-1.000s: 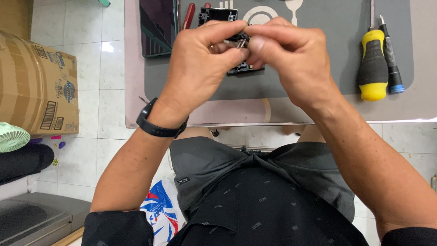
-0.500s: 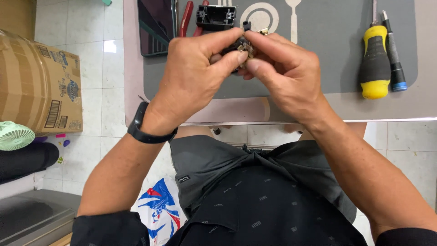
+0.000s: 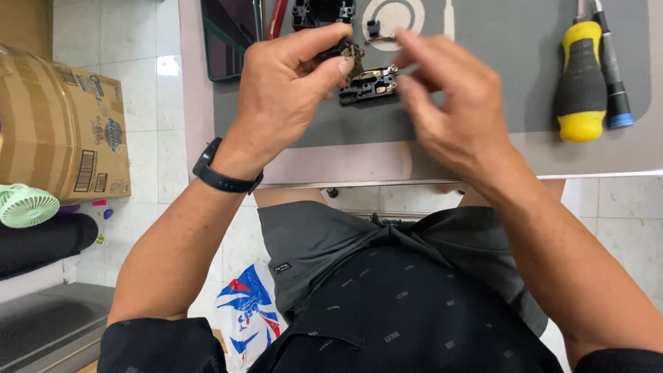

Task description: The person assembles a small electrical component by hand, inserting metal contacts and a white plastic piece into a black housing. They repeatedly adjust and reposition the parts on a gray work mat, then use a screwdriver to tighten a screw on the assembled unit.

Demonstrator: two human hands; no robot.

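My left hand pinches a small dark part with brass bits between thumb and forefinger, above the grey mat. Just below it a black component with metal contacts lies on the mat. My right hand hovers to the right of it, blurred, fingers spread and holding nothing. A black band sits on my left wrist.
A yellow-and-black screwdriver and a blue-tipped one lie at the mat's right. A black plastic housing, red-handled tool and dark tray are at the top. A cardboard box and green fan stand on the floor left.
My hands were closed together on the small part. Now my right hand has let go and drawn away to the right, and the black component lies exposed on the mat.
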